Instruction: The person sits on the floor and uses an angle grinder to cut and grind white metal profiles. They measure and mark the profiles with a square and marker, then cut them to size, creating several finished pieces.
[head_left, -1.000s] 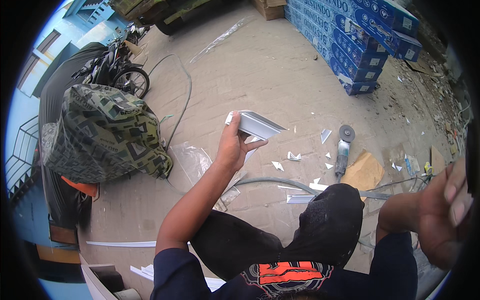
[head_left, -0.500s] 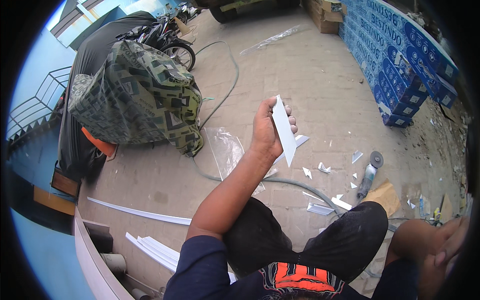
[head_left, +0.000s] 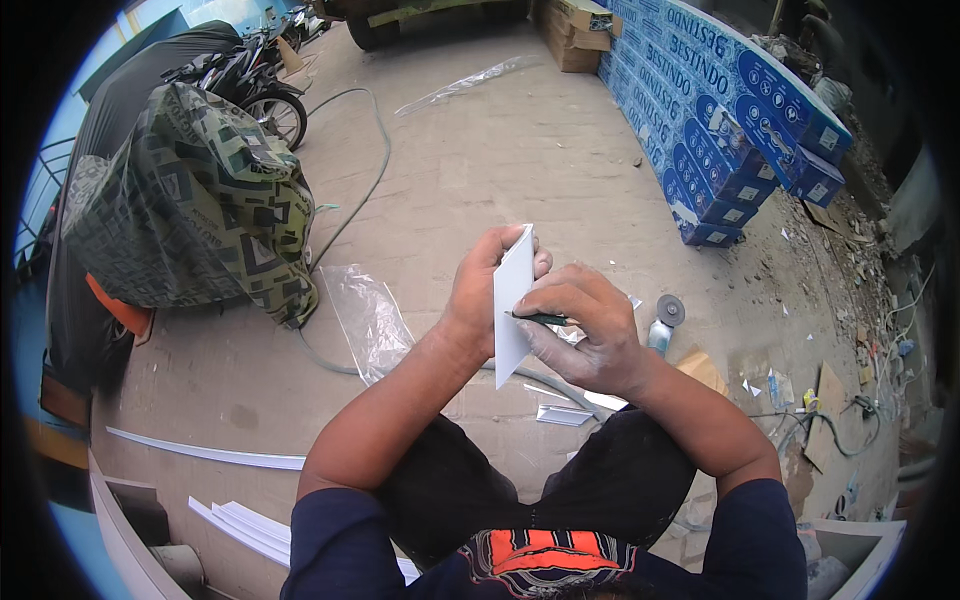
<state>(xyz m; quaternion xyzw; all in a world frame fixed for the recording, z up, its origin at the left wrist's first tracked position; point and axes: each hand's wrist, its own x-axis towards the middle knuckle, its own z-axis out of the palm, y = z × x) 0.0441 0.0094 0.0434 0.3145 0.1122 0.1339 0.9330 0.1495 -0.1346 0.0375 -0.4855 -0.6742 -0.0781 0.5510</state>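
In my left hand is a short white trim piece, tilted upright in front of my chest, its lower end cut at a slant. The thumb and fingers grip its upper part and far side. My right hand, dusty with white powder, pinches a dark pencil. Its tip touches or nearly touches the middle of the piece's flat face. Beyond my right wrist an angle grinder lies on the ground, partly hidden. Small white offcuts lie below my hands, near my knees.
A long white strip and a stack of strips lie at left. A grey hose crosses the paving beside clear plastic. A patterned cover drapes something at left; blue boxes are stacked at far right.
My right hand has come from the lower right to the white trim piece, bringing a pencil to its face. The left hand still holds the piece, now more upright. The view has shifted right.
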